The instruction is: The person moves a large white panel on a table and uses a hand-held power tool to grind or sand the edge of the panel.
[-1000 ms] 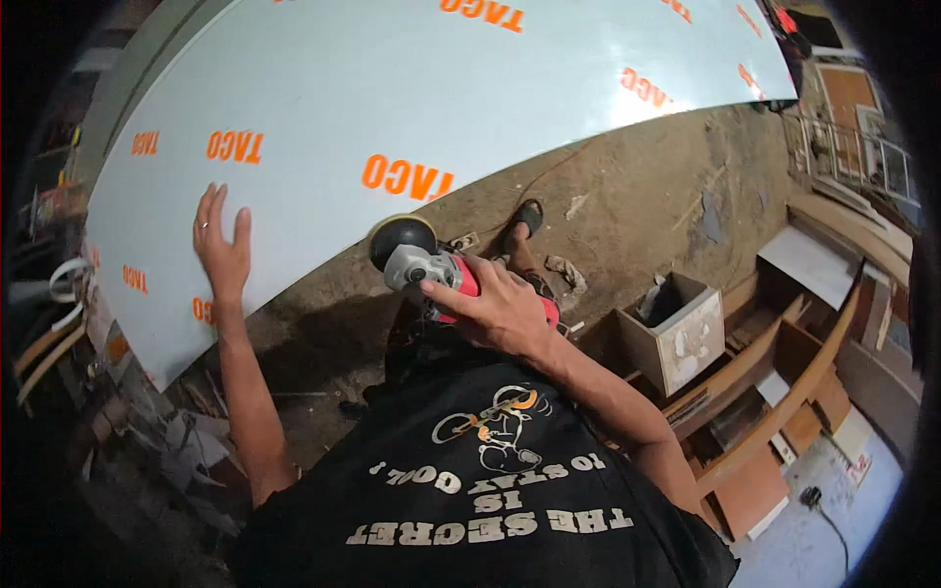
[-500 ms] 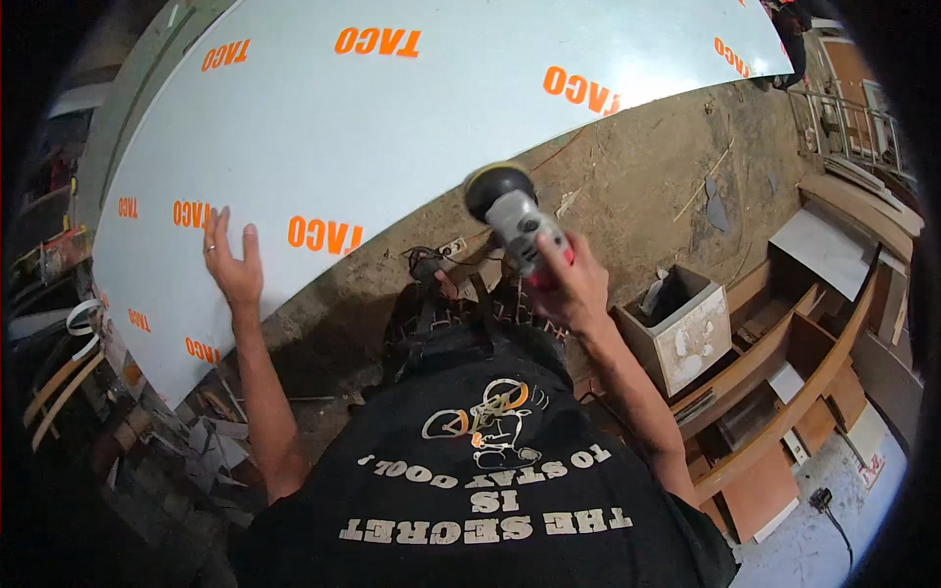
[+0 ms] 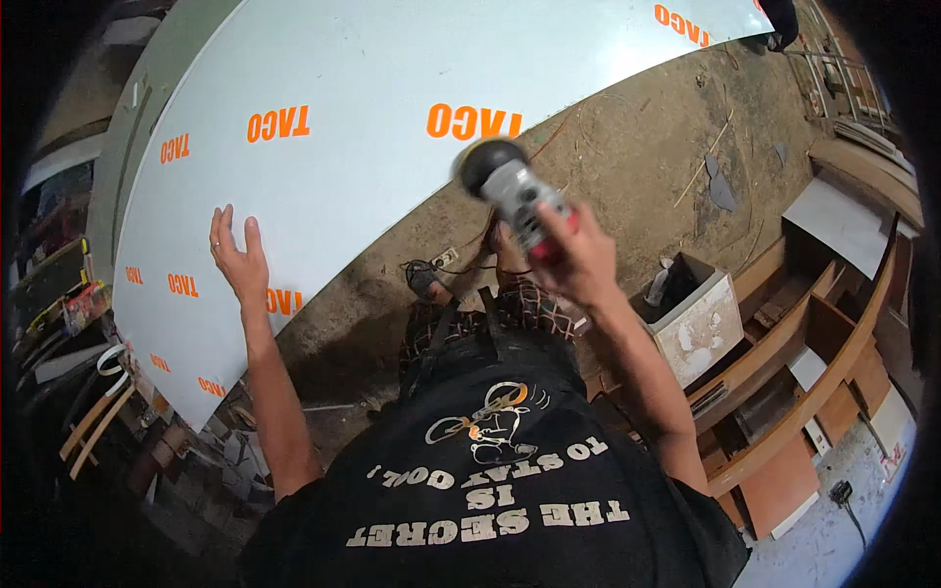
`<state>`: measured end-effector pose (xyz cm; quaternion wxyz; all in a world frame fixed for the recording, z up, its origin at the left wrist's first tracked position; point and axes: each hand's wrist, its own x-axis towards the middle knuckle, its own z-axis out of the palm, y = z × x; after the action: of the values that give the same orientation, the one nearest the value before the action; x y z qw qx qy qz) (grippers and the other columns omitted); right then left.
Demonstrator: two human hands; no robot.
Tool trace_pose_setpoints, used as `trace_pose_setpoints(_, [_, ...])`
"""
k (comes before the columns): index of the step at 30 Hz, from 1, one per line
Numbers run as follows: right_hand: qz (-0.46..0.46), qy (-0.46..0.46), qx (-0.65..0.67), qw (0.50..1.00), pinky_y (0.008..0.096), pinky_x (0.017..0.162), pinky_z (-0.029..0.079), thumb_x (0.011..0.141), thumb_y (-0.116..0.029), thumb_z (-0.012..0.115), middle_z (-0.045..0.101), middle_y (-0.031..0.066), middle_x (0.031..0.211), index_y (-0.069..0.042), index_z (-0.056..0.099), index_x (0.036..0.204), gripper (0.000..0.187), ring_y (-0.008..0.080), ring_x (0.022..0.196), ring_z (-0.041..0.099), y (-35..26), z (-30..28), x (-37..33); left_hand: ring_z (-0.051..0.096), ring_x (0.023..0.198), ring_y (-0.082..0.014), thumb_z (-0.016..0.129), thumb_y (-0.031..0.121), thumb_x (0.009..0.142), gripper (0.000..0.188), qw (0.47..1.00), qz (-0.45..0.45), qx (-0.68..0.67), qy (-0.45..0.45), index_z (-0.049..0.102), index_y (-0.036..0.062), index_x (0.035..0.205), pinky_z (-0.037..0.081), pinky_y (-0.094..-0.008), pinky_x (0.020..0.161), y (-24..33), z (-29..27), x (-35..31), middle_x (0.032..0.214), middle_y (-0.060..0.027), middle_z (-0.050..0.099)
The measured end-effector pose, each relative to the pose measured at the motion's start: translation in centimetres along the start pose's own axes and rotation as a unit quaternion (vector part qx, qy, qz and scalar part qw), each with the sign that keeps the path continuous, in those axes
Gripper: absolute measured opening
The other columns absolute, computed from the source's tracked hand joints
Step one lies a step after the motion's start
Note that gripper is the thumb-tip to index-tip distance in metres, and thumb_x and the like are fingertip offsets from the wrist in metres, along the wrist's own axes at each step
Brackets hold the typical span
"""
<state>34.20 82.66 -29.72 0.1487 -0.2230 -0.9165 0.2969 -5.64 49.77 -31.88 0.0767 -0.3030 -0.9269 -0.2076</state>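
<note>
The hands are well apart. The left hand (image 3: 238, 257) lies with its fingers spread on the white board (image 3: 343, 181), gripping nothing; the right hand (image 3: 585, 257) is wrapped around the red-and-grey sander (image 3: 526, 201). The sander's round black pad (image 3: 493, 165) points to about ten o'clock from that hand, overlapping the board's near edge in this view; whether it touches, I cannot tell.

The work looks under way rather than finished, with the sander in hand beside the edge. No treated stretch can be made out, so how much is left is unclear. Orange print covers the board, which spreads from nine to one o'clock ahead.

Farther out, at four o'clock from the right hand, are a box (image 3: 698, 338) and a wooden frame (image 3: 821, 377).
</note>
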Motion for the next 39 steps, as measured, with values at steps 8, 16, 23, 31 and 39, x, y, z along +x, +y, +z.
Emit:
trace_pose_setpoints(8, [0.071,0.131,-0.032,0.988,0.0443,0.069,0.055,0.080,-0.015,0.078,0.059,0.0206,0.105,-0.017,0.039,0.156,0.085,0.0401,0.084,0.066,7.3,-5.9,3.0,0.040,0.144,-0.0355,0.076,0.021,0.089,0.060,0.992,0.095,-0.032,-0.082,0.055,0.0050,0.143,0.031,-0.0492,0.119,11.1,2.9,-1.3,0.153,-0.0197,0.047])
trace_pose_setpoints(16, [-0.010,-0.018,-0.008,1.000,0.0453,0.072,0.058,0.072,-0.020,0.084,0.061,0.0208,0.117,-0.036,0.046,0.150,0.088,0.0401,0.095,0.067,2.2,-3.0,-0.8,0.037,0.146,-0.0345,0.087,0.038,0.076,0.084,0.973,0.160,-0.036,-0.160,0.050,0.0115,0.147,0.030,-0.0516,0.120,15.8,2.8,0.1,0.157,-0.0123,0.043])
trace_pose_setpoints(23, [-0.094,-0.179,0.035,0.979,0.0454,0.076,0.059,0.075,-0.018,0.081,0.056,0.0191,0.127,-0.043,0.043,0.150,0.088,0.0364,0.103,0.065,-5.0,1.7,-1.3,0.042,0.144,-0.0300,0.073,0.040,0.091,0.059,0.991,0.100,-0.033,-0.086,0.056,0.0124,0.141,0.030,-0.0502,0.120,8.0,2.5,1.4,0.152,-0.0086,0.051])
trace_pose_setpoints(31, [0.003,-0.069,-0.004,0.998,0.0458,0.078,0.058,0.074,-0.026,0.085,0.057,0.0189,0.129,-0.038,0.046,0.150,0.086,0.0391,0.107,0.065,-1.7,-0.4,-0.4,0.047,0.140,-0.0287,0.068,0.031,0.095,0.050,0.990,0.126,-0.013,-0.059,0.058,0.0121,0.140,0.033,-0.0490,0.118,8.7,2.9,2.0,0.149,-0.0079,0.054])
trace_pose_setpoints(39, [0.099,0.033,-0.024,0.994,0.0468,0.073,0.059,0.073,-0.022,0.084,0.060,0.0207,0.120,-0.035,0.045,0.151,0.088,0.0425,0.095,0.068,2.1,-4.7,-0.6,0.047,0.140,-0.0281,0.068,0.031,0.095,0.049,0.992,0.110,0.013,-0.055,0.058,0.0125,0.139,0.034,-0.0488,0.117,8.8,3.0,1.7,0.149,-0.0075,0.054])
